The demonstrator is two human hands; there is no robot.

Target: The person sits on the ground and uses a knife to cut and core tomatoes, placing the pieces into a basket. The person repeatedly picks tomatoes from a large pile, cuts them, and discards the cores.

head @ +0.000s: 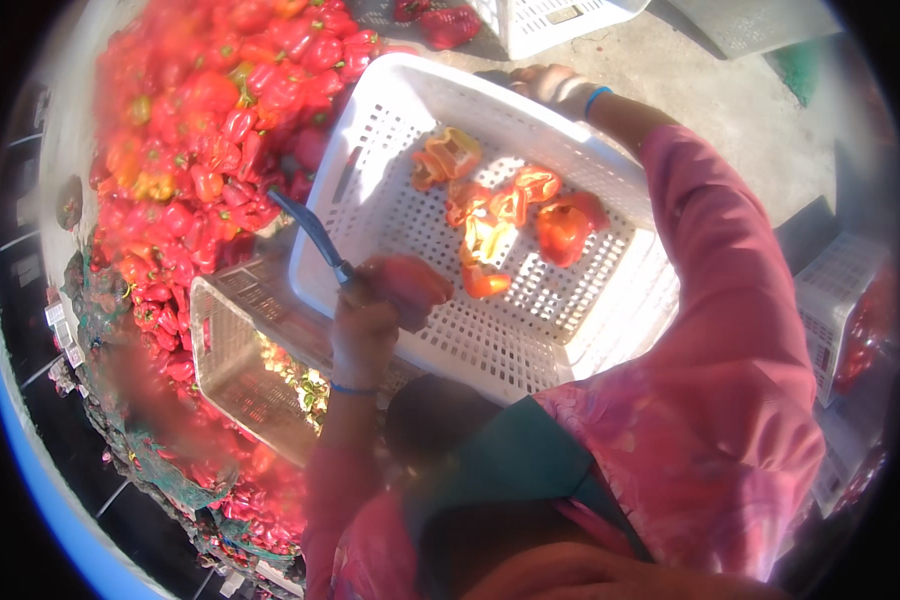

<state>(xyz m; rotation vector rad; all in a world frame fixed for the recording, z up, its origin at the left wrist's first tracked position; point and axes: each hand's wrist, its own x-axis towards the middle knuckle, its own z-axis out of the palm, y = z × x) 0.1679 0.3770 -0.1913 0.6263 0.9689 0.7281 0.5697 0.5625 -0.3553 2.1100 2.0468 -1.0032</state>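
My left hand [364, 337] holds a blue-handled knife [311, 225] together with a red bell pepper [409, 289], over the near left side of a white plastic crate [397, 330]. The knife's handle points up and left; its blade is hidden. Across the crate, my right hand [547, 82] is at the outside of the far rim with its fingers bent. The rim hides part of it, so its grip is unclear. Several cut pepper pieces [487, 236] and a red-orange pepper [564, 229] lie on the perforated crate floor.
A large heap of red peppers [225, 150] lies on the left. A second crate [232, 397] with pale green scraps [311, 397] stands close by. Another white crate [547, 26] is beyond, and one with red contents [832, 300] is at right. Green netting [165, 465] lies lower left.
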